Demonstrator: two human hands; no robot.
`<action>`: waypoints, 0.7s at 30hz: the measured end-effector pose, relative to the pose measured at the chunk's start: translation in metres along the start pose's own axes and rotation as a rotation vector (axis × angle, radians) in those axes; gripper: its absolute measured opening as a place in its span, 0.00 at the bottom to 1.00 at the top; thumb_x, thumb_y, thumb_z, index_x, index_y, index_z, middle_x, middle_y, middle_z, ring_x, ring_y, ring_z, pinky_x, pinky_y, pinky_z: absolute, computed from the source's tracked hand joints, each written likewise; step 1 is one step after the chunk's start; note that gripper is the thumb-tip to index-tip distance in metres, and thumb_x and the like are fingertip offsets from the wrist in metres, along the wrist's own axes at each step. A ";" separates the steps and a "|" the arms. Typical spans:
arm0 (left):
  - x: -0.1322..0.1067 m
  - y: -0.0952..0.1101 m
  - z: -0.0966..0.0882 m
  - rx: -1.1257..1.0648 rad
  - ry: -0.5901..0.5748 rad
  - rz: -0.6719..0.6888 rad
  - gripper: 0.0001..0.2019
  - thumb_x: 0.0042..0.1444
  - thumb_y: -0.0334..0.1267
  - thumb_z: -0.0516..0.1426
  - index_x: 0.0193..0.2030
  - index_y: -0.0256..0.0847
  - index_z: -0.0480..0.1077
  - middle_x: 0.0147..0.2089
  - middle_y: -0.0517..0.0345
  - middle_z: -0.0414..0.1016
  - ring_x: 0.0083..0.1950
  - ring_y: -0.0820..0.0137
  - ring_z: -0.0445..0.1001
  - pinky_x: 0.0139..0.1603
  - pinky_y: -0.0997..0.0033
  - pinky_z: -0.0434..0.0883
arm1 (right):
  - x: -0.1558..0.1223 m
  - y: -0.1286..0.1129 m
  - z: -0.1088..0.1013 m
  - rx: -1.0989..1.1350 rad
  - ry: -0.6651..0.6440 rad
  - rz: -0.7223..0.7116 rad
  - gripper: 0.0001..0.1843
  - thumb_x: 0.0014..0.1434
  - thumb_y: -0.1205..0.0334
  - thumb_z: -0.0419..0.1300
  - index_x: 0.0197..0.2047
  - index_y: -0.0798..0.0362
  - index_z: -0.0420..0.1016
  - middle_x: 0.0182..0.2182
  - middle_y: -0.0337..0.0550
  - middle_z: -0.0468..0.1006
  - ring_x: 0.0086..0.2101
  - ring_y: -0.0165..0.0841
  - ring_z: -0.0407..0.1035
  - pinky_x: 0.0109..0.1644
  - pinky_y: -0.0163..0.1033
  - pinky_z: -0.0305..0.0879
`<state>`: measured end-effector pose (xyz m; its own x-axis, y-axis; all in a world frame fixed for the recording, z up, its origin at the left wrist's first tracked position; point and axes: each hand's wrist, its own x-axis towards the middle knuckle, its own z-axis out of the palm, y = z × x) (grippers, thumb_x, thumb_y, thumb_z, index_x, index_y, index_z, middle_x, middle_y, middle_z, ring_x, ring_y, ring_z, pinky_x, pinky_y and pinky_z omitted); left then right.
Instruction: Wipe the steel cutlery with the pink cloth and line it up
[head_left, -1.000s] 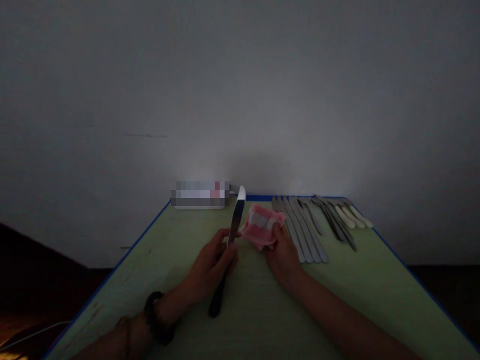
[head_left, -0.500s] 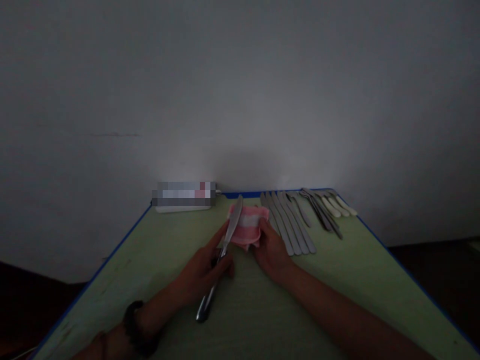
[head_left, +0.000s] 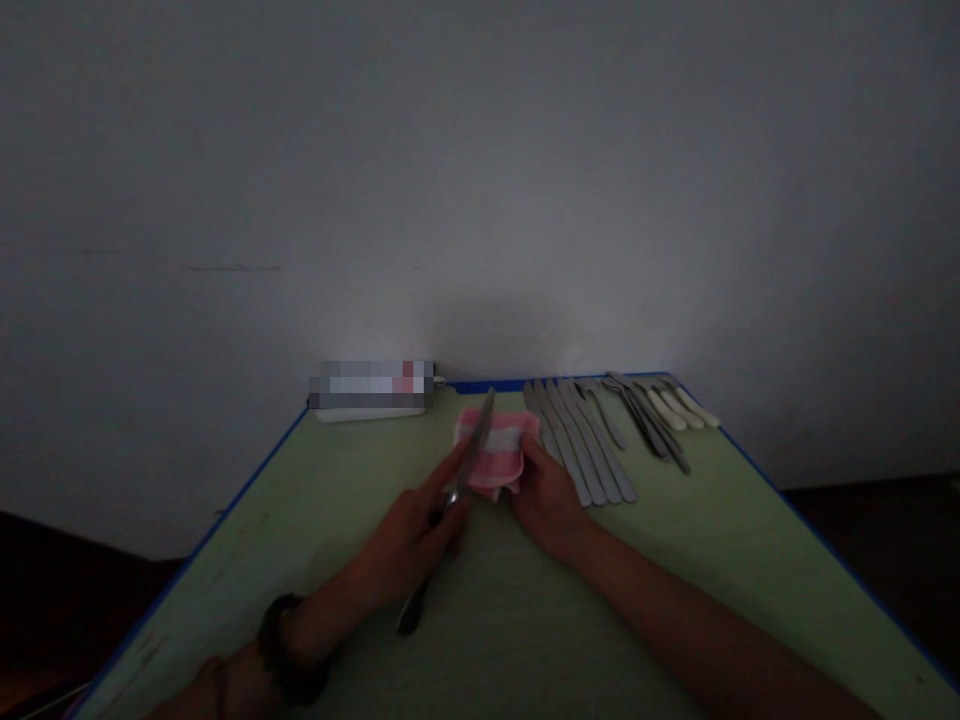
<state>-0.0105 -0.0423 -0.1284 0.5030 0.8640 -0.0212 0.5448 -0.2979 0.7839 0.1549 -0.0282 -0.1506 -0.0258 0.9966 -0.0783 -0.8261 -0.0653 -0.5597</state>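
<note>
A silver table knife (head_left: 475, 446) slants up and away through the fingers of my left hand (head_left: 415, 532), its blade tip toward the wall and its handle end toward me. Behind the blade, my right hand (head_left: 550, 497) grips a folded pink-and-white cloth (head_left: 501, 464) by its right side. The blade crosses in front of the cloth's left part; whether they touch I cannot tell. Just right of my right hand, several table knives (head_left: 592, 450) lie side by side on the table (head_left: 300, 520).
Past the knives lie a small fork (head_left: 606, 418), several dark-handled utensils (head_left: 645, 425) and several white-handled ones (head_left: 679, 408). A blurred-out white box (head_left: 371, 390) sits at the back left corner. The wall (head_left: 480, 200) rises right behind the table's blue edge.
The knife has turned in my left hand, its tip leaning further right over the cloth and its blade looking narrower. My right hand stays nearly still with the cloth.
</note>
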 end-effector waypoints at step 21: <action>-0.005 0.007 0.004 0.306 -0.129 0.170 0.16 0.65 0.43 0.46 0.56 0.43 0.61 0.33 0.59 0.77 0.28 0.71 0.73 0.28 0.75 0.63 | 0.001 0.004 -0.011 -0.033 0.016 -0.016 0.11 0.50 0.56 0.68 0.36 0.50 0.76 0.33 0.38 0.80 0.41 0.35 0.72 0.50 0.42 0.67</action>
<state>-0.0069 -0.0505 -0.1254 0.6735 0.7392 0.0003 0.6116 -0.5575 0.5614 0.1578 -0.0282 -0.1614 -0.0028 0.9966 -0.0822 -0.8072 -0.0508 -0.5881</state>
